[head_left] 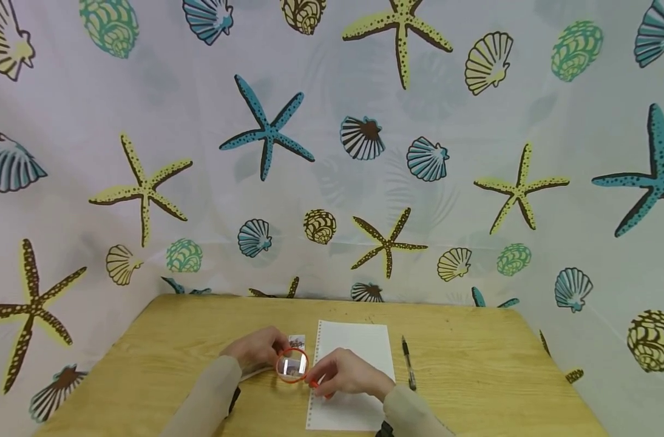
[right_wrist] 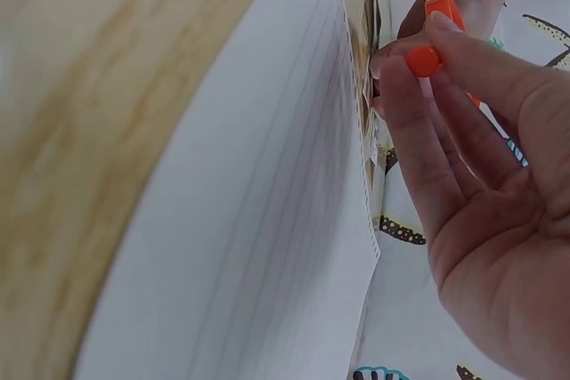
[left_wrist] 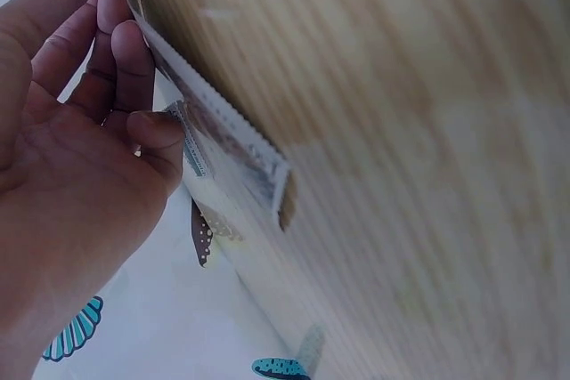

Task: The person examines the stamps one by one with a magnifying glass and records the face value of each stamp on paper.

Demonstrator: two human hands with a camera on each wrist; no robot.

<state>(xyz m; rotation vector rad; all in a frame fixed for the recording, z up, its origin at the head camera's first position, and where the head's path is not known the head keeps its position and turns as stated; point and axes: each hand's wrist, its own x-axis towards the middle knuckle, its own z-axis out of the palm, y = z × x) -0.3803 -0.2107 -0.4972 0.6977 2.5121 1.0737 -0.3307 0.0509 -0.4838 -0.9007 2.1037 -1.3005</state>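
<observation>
A magnifying glass [head_left: 292,382] with a red-orange rim is held by its handle in my right hand [head_left: 349,373]. In the right wrist view, thumb and fingertips pinch its orange handle [right_wrist: 425,60]. The lens stands over a small bluish picture beside my left hand [head_left: 258,347]. My left hand's curled fingers hold a stamp-like paper piece with perforated edges [left_wrist: 236,126], close over the table in the left wrist view. A second small perforated piece [left_wrist: 189,141] shows by the little finger. Beyond the lens is a small printed stamp [head_left: 296,341].
A white loose-leaf sheet [head_left: 356,340] with punched holes lies under my right hand. To its right is a black pen [head_left: 409,364] on the wooden table [head_left: 463,352]. A shell-and-starfish printed curtain [head_left: 310,200] hangs behind and at both sides.
</observation>
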